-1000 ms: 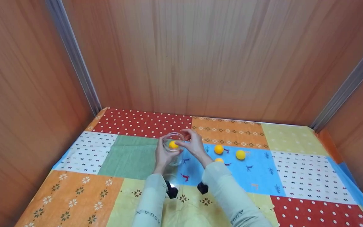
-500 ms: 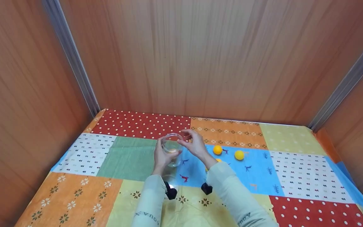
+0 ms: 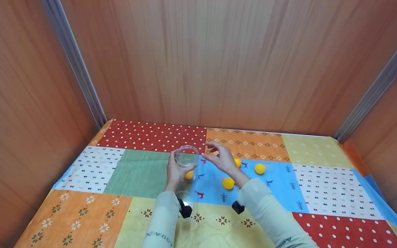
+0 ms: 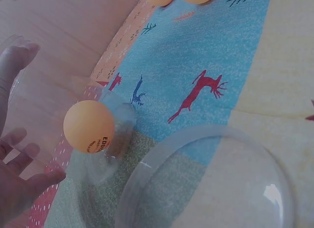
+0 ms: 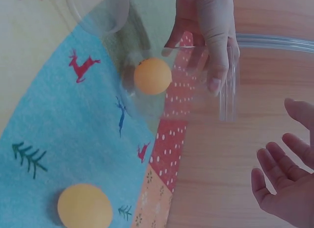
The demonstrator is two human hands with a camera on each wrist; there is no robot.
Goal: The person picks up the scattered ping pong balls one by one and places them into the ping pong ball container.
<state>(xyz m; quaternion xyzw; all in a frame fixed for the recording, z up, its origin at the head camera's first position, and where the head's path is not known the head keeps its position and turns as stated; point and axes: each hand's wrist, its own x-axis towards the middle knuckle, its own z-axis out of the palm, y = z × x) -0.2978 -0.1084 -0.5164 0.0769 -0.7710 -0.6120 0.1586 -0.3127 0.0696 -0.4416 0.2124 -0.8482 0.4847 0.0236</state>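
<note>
From above, the cloth (image 3: 143,172) and the far wall (image 3: 198,69) are taken in by the head view, faced forward and down. From close by, the jar (image 5: 198,103) is shared by both wrist views, the scene being turned sideways in the right one.

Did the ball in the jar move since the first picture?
Yes, down: in the head view, the ball went from high in the jar to low, nearer the red deer on the cloth.
</note>
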